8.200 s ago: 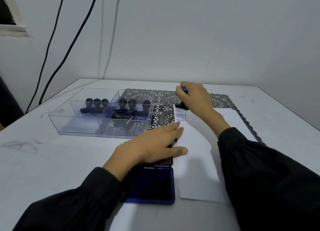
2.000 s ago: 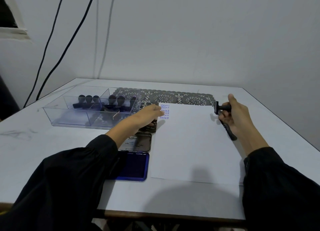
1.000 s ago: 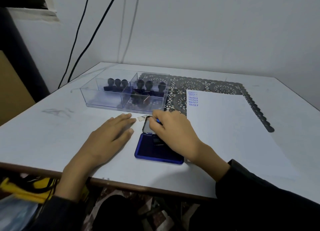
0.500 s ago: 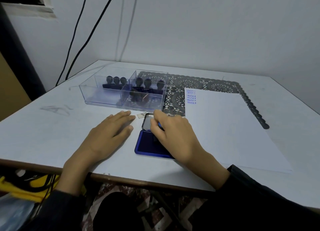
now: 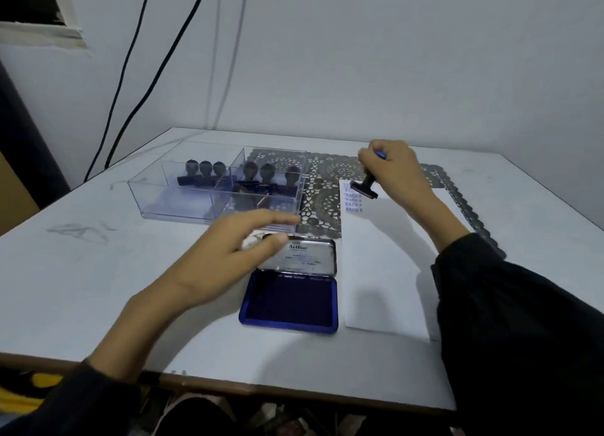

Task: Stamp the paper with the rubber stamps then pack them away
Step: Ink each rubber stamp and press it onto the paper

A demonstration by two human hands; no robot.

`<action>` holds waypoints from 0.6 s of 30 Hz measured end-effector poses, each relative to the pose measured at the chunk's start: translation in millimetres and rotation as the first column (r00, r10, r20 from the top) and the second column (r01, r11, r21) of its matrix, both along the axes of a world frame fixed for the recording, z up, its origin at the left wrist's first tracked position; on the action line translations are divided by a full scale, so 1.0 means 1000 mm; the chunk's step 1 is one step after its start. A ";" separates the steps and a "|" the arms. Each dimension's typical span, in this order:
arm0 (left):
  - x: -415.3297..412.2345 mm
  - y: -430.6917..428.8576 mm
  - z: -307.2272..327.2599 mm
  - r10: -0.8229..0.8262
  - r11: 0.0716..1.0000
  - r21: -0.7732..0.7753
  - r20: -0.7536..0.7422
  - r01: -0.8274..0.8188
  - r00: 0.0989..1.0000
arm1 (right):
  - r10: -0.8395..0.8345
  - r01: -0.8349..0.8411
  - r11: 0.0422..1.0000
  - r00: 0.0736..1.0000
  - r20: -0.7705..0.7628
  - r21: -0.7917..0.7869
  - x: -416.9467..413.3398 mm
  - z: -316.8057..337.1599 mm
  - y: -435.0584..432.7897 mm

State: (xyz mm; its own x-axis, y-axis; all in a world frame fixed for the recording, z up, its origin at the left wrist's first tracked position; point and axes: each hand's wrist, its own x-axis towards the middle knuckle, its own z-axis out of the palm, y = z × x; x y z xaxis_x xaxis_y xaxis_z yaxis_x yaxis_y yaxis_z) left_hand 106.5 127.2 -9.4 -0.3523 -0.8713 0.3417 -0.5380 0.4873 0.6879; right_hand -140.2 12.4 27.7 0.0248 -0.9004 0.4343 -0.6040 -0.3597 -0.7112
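Observation:
My right hand grips a black rubber stamp by its handle, tilted, just above the top left corner of the white paper. Several blue stamped lines run down that corner. My left hand hovers with straight fingers over the table, its thumb at the open lid of the blue ink pad. A clear plastic organizer holds several black stamps in its back compartments.
A dark lace mat lies under the paper's far end. Black cables hang down the wall at the left. The table's front edge is close to my body. A dark panel stands at the far left.
My right hand lifted the stamp off the ink pad and carried it up right to the paper's top corner. My left hand shifted right toward the ink pad lid.

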 end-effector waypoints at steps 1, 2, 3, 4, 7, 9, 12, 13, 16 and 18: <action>-0.012 -0.006 0.006 -0.060 0.998 -0.011 0.039 0.060 0.997 | -0.004 0.004 1.000 0.999 -0.051 -0.002 -0.002 -0.004 -0.009; -0.025 -0.013 0.011 -0.114 0.993 -0.012 0.096 0.116 0.989 | 0.011 -0.011 1.000 0.995 -0.097 -0.002 -0.003 -0.009 -0.015; -0.037 -0.021 0.014 -0.157 0.987 0.000 0.175 0.159 0.972 | 0.028 -0.029 1.000 0.990 -0.139 -0.005 -0.002 -0.012 -0.019; -0.047 -0.030 0.016 -0.194 0.980 0.018 0.268 0.196 0.944 | 0.036 -0.039 0.999 0.983 -0.180 -0.012 -0.001 -0.016 -0.022; -0.065 -0.056 0.012 -0.247 0.965 0.049 0.498 0.258 0.831 | 0.066 -0.076 0.997 0.960 -0.273 -0.027 0.002 -0.024 -0.027; -0.070 -0.066 0.008 -0.240 0.965 0.055 0.569 0.255 0.787 | 0.091 -0.102 0.995 0.946 -0.310 -0.020 0.002 -0.029 -0.031; -0.073 -0.073 -0.001 -0.226 0.969 0.065 0.628 0.239 0.745 | 0.104 -0.110 0.994 0.927 -0.361 0.004 0.002 -0.033 -0.034; -0.073 -0.074 -0.003 -0.225 0.968 0.062 0.637 0.242 0.738 | 0.105 -0.110 0.994 0.920 -0.377 0.006 0.002 -0.034 -0.034; -0.072 -0.075 -0.007 -0.221 0.968 0.049 0.635 0.247 0.740 | 0.105 -0.108 0.994 0.903 -0.416 0.016 0.000 -0.036 -0.036; -0.072 -0.074 -0.008 -0.216 0.970 0.049 0.625 0.239 0.750 | 0.118 -0.118 0.993 0.901 -0.418 0.025 -0.001 -0.037 -0.037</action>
State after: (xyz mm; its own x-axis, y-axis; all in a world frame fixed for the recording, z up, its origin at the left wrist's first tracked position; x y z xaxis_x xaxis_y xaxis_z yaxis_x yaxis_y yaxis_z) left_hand 34.4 53.0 -17.5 -0.6832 -0.7302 0.0031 -0.7113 0.6665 0.2232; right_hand -141.3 -24.3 -9.0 0.3106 -0.8791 0.3617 -0.7989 -0.4476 -0.4018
